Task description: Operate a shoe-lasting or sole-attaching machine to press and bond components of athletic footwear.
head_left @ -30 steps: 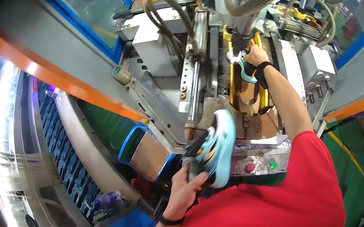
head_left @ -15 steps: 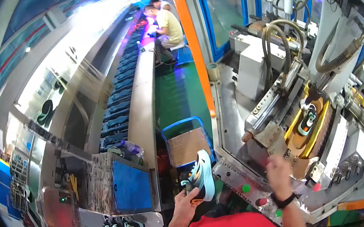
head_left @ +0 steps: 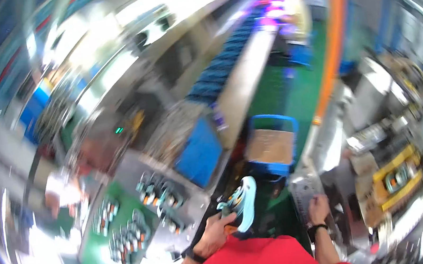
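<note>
My left hand (head_left: 214, 234) is grasping a pale-blue shoe (head_left: 247, 206) near me, between the table (head_left: 194, 209) on the left and the metal panel (head_left: 303, 186) on the right. My right hand (head_left: 318, 209) is blurring beside that panel; whether it's clenched, I cannot tell.

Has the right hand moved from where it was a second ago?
Yes. The right hand was at the machine's yellow bars; now it is away from them, to their left.

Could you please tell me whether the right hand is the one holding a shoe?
No, the left hand holds the shoe, while the right hand is apart from it, farther to the right.
</note>
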`<state>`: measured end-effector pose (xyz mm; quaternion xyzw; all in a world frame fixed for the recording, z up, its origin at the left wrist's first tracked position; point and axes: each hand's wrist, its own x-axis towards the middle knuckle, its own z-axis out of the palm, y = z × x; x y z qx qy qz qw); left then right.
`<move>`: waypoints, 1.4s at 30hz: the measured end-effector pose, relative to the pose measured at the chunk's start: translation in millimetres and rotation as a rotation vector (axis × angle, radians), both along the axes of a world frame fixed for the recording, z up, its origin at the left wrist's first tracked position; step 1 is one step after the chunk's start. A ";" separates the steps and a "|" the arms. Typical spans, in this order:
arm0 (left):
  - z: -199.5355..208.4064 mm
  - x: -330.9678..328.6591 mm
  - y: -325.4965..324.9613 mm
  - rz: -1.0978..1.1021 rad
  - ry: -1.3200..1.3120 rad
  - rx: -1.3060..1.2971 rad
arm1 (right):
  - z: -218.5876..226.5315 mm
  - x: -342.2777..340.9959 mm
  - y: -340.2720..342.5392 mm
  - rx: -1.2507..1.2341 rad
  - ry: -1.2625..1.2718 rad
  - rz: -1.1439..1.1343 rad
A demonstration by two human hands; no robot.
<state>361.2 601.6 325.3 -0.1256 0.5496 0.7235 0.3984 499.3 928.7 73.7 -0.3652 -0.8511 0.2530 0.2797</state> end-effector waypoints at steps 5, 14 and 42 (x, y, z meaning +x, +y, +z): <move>-39.6 -7.2 -59.3 0.404 -0.015 0.062 | 70.7 -57.2 18.3 -0.049 0.331 0.118; -34.7 -61.1 -200.5 0.897 0.011 0.049 | 373.1 -325.4 -121.2 0.163 0.530 0.889; -349.3 -397.8 -614.6 0.821 0.518 -1.332 | 509.6 -838.8 -764.3 1.843 0.684 1.849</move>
